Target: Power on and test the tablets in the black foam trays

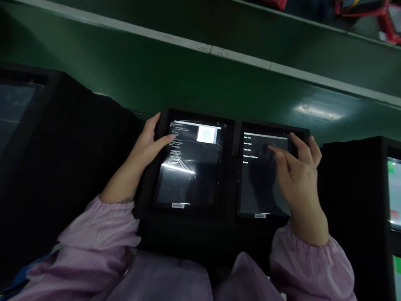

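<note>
Two dark tablets lie side by side in a black tray (pixel 232 228) in front of me. The left tablet (pixel 191 167) shows a dim text screen with a pale square at its top right. My left hand (pixel 147 144) rests on its left edge, thumb on the glass. The right tablet (pixel 261 175) shows a short white text menu. My right hand (pixel 297 167) hovers over its right side, fingers spread, thumb and forefinger near the screen. I hold nothing in either hand. Pink sleeves cover both my arms.
A green conveyor surface (pixel 200 79) with a pale rail (pixel 219 52) runs behind the tray. A black tray holding a dark screen (pixel 15 108) sits at the left. Another tray with lit green screens (pixel 394 196) stands at the right. Red items (pixel 385 19) lie at the far top right.
</note>
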`<state>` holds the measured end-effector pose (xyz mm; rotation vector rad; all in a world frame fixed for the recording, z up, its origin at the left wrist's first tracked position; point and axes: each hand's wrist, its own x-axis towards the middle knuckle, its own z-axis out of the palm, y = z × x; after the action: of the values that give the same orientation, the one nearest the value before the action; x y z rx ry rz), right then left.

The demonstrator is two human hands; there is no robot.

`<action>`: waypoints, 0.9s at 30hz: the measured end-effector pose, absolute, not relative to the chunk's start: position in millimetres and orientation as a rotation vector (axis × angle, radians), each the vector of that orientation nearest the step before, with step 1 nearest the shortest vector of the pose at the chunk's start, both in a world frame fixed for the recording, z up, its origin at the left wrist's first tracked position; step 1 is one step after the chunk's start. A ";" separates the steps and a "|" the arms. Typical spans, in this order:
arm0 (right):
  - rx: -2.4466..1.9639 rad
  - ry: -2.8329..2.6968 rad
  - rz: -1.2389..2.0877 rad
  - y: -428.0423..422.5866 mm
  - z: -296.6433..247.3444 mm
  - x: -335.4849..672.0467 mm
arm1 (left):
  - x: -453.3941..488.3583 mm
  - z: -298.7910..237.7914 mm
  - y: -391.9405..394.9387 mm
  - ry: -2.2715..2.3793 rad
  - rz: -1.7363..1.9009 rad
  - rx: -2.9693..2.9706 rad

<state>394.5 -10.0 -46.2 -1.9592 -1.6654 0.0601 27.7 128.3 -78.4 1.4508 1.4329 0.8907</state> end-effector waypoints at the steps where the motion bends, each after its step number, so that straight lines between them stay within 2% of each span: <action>1: -1.961 -1.678 0.080 -7.6 -50.2 395.5 | 29.5 -78.0 130.3 1.430 0.939 1.397; 8: -1.914 -1.707 0.146 -1.4 -66.0 397.5 | 39.4 -78.0 155.5 1.408 1.005 1.370; 13: -1.942 -1.487 -0.008 -12.3 -52.8 399.1 | 37.9 -82.4 161.2 1.403 0.911 1.478; 17: -1.923 -1.465 0.000 -29.7 -41.1 394.5 | 35.3 -80.3 160.2 1.383 0.838 1.484; 27: -1.911 -1.626 0.016 -37.8 -60.3 389.3 | 49.0 -74.3 150.3 1.297 1.041 1.353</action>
<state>389.3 -37.8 -60.3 -1.9108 -1.6257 0.0162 49.0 150.3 -74.3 1.3530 1.2966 1.0409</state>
